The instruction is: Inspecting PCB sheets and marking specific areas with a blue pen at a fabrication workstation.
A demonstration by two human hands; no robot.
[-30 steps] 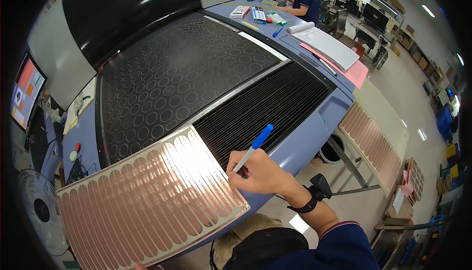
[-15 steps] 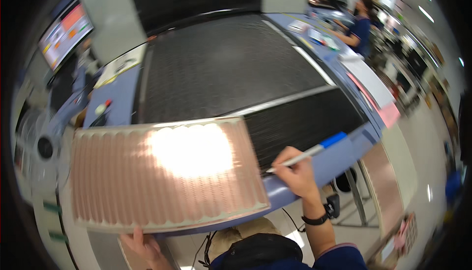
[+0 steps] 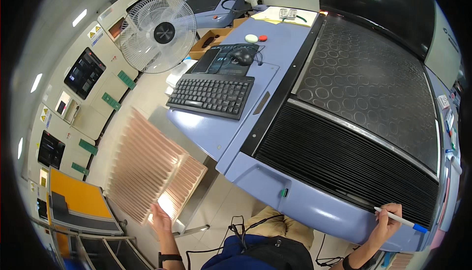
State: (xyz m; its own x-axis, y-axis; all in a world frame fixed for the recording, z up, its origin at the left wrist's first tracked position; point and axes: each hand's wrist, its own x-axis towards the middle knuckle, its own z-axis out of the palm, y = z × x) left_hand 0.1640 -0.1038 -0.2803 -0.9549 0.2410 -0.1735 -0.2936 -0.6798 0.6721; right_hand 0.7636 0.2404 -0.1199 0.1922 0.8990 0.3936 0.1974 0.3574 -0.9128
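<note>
My left hand (image 3: 161, 218) is closed on the lower edge of a copper-coloured panel (image 3: 140, 164) with long parallel stripes. The panel tilts up to the left of the blue machine. Beneath and beside it lies another striped copper panel (image 3: 191, 179), partly covered, on a grey metal stand (image 3: 199, 206). My right hand (image 3: 387, 229) pinches a white marker pen (image 3: 405, 222) with a blue end, over the front edge of the machine. The pen's narrow tip points left, close to the black ribbed strip (image 3: 339, 157).
Behind the strip stretches a black bed (image 3: 364, 83) marked with rings. On the blue side table (image 3: 211, 127) are a keyboard (image 3: 211, 95), a mouse (image 3: 242, 56) and green and red buttons. A white fan (image 3: 164, 33) stands behind. An orange-topped cart (image 3: 81, 194) is at lower left.
The view has swung left. The copper panel has gone from the machine's front to its left side, above the other panel, in my left hand. My right hand still holds the marker pen.
</note>
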